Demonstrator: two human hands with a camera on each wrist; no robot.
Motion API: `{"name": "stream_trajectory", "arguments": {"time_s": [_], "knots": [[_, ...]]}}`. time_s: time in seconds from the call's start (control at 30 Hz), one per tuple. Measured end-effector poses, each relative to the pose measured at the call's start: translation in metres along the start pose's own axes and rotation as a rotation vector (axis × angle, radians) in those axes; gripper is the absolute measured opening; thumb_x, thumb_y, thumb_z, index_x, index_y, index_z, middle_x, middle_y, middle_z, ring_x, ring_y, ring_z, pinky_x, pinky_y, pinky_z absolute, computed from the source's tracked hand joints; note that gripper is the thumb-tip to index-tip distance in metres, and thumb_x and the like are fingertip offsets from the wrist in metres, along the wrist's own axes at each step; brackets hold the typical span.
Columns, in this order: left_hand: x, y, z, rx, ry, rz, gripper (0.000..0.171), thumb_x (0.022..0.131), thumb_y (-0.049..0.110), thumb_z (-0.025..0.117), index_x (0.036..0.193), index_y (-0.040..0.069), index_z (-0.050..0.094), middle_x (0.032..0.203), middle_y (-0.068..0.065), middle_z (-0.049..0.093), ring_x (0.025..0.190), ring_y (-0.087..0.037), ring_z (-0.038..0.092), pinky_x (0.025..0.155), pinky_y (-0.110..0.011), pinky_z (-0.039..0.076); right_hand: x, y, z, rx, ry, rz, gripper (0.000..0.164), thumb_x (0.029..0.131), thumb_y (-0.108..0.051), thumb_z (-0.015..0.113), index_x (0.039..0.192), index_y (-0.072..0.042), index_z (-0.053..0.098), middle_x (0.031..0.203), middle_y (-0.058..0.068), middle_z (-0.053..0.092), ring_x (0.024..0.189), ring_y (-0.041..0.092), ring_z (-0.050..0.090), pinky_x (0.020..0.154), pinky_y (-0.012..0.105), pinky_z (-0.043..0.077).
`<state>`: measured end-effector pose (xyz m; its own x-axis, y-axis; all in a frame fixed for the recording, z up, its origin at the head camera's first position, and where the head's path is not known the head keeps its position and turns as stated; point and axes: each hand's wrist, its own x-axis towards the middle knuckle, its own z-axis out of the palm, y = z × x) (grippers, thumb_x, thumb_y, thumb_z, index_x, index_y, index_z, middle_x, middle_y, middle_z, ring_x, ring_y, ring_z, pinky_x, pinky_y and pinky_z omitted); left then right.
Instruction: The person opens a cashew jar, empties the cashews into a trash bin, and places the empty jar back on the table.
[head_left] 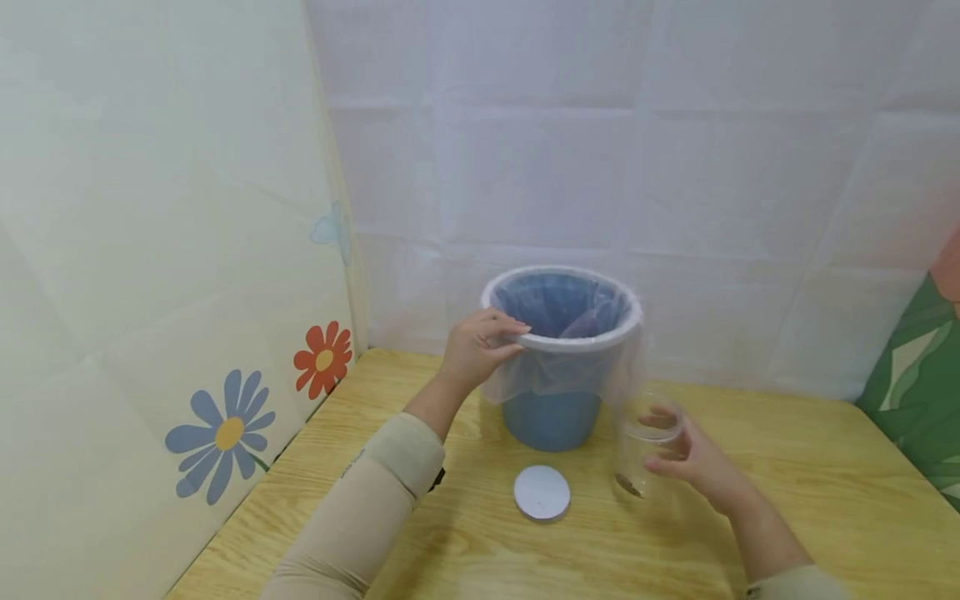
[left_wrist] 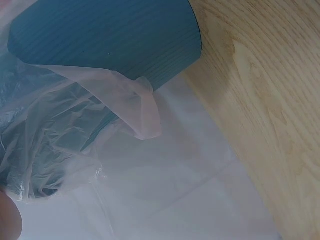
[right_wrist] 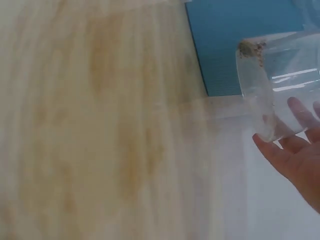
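Observation:
A blue trash can (head_left: 551, 421) stands on the table, lined with a thin clear plastic bag (head_left: 558, 367) folded over its white rim (head_left: 583, 342). My left hand (head_left: 480, 346) pinches the bag-covered rim at its near left side, fingers above and thumb below. In the left wrist view, the bag (left_wrist: 125, 100) hangs loose over the blue wall. To the can's right, my right hand (head_left: 697, 462) grips a clear jar (head_left: 633, 446), lidless and held off the table. Some brown bits (right_wrist: 250, 49) lie at the jar's bottom, seen in the right wrist view.
A round white lid (head_left: 542, 492) lies on the wood-grain table (head_left: 465, 550) in front of the can. White sheeting (head_left: 525, 175) hangs close behind the can. Flower-printed panels (head_left: 225, 433) border the table at left and right.

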<state>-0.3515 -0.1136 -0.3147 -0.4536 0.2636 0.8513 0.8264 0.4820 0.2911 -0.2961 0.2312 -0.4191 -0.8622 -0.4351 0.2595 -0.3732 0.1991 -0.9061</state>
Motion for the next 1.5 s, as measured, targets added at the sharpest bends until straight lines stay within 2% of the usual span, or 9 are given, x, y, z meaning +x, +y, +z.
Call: {"name": "stream_trajectory", "arguments": {"time_s": [0.17, 0.4, 0.57, 0.7, 0.83, 1.07, 1.3, 1.4, 1.5], "knots": [[0.000, 0.000, 0.000, -0.001, 0.002, 0.004, 0.024, 0.068, 0.013, 0.080, 0.092, 0.012, 0.074, 0.087, 0.000, 0.067, 0.084, -0.012, 0.060, 0.069, -0.022, 0.049, -0.002, 0.011, 0.005, 0.017, -0.067, 0.054, 0.073, 0.077, -0.004, 0.070, 0.133, 0.001, 0.023, 0.133, 0.032, 0.033, 0.106, 0.041, 0.051, 0.082, 0.028, 0.049], [0.000, -0.001, 0.000, 0.010, 0.001, -0.006, 0.024, 0.068, 0.013, 0.080, 0.092, 0.013, 0.074, 0.087, 0.001, 0.067, 0.084, -0.011, 0.060, 0.067, -0.021, 0.048, -0.002, 0.022, 0.005, 0.009, -0.145, 0.028, 0.072, 0.077, -0.002, 0.070, 0.131, 0.004, 0.022, 0.131, 0.033, 0.032, 0.101, 0.016, 0.056, 0.083, 0.031, 0.049], [-0.001, -0.001, 0.000, 0.019, 0.002, -0.001, 0.024, 0.068, 0.013, 0.080, 0.091, 0.013, 0.074, 0.086, 0.001, 0.067, 0.083, -0.011, 0.060, 0.068, -0.022, 0.048, -0.003, 0.024, 0.003, 0.015, -0.185, 0.020, 0.074, 0.076, -0.003, 0.070, 0.131, 0.002, 0.021, 0.135, 0.033, 0.030, 0.110, 0.009, 0.050, 0.085, 0.032, 0.048], [0.000, 0.000, -0.001, 0.014, 0.001, 0.001, 0.024, 0.068, 0.013, 0.079, 0.092, 0.013, 0.074, 0.086, 0.001, 0.067, 0.083, -0.012, 0.060, 0.068, -0.022, 0.048, -0.004, 0.023, 0.002, 0.014, -0.206, 0.024, 0.077, 0.076, -0.005, 0.071, 0.132, 0.005, 0.019, 0.136, 0.032, 0.029, 0.125, 0.030, 0.037, 0.087, 0.036, 0.047], [0.000, 0.000, 0.000, 0.010, -0.001, 0.003, 0.024, 0.069, 0.013, 0.079, 0.092, 0.013, 0.074, 0.087, 0.001, 0.067, 0.084, -0.012, 0.060, 0.069, -0.022, 0.049, -0.004, 0.021, 0.001, -0.009, -0.211, 0.071, 0.084, 0.075, -0.007, 0.072, 0.137, 0.003, 0.016, 0.135, 0.034, 0.029, 0.121, 0.051, 0.031, 0.088, 0.044, 0.046], [0.000, 0.000, 0.001, 0.015, -0.012, 0.011, 0.025, 0.069, 0.013, 0.079, 0.093, 0.013, 0.074, 0.087, 0.001, 0.066, 0.083, -0.011, 0.060, 0.071, -0.021, 0.049, -0.006, 0.015, -0.009, -0.059, -0.249, 0.120, 0.091, 0.076, -0.006, 0.071, 0.143, -0.003, 0.010, 0.132, 0.038, 0.031, 0.115, 0.052, 0.039, 0.088, 0.051, 0.043], [0.003, -0.003, 0.001, 0.049, -0.071, 0.053, 0.028, 0.070, 0.016, 0.079, 0.097, 0.013, 0.072, 0.090, 0.001, 0.065, 0.087, -0.011, 0.058, 0.075, -0.022, 0.048, -0.001, -0.010, -0.046, -0.054, -0.325, 0.113, 0.077, 0.085, -0.003, 0.061, 0.143, -0.001, 0.010, 0.135, 0.040, 0.024, 0.118, 0.059, 0.028, 0.086, 0.053, 0.044], [0.004, -0.005, -0.002, 0.069, -0.126, 0.064, 0.037, 0.070, 0.020, 0.079, 0.105, 0.012, 0.069, 0.100, 0.000, 0.065, 0.097, -0.013, 0.057, 0.084, -0.024, 0.046, 0.004, -0.029, -0.065, -0.113, -0.311, 0.134, 0.074, 0.088, -0.008, 0.058, 0.143, 0.000, 0.010, 0.136, 0.039, 0.024, 0.120, 0.059, 0.026, 0.085, 0.057, 0.042], [0.003, -0.005, -0.010, 0.081, -0.199, 0.007, 0.055, 0.072, 0.026, 0.078, 0.122, 0.011, 0.060, 0.120, -0.004, 0.060, 0.114, -0.018, 0.052, 0.096, -0.030, 0.041, 0.009, -0.048, -0.081, -0.219, -0.247, 0.143, 0.069, 0.091, -0.014, 0.055, 0.143, -0.001, 0.012, 0.136, 0.036, 0.027, 0.119, 0.057, 0.029, 0.085, 0.060, 0.041]]}}
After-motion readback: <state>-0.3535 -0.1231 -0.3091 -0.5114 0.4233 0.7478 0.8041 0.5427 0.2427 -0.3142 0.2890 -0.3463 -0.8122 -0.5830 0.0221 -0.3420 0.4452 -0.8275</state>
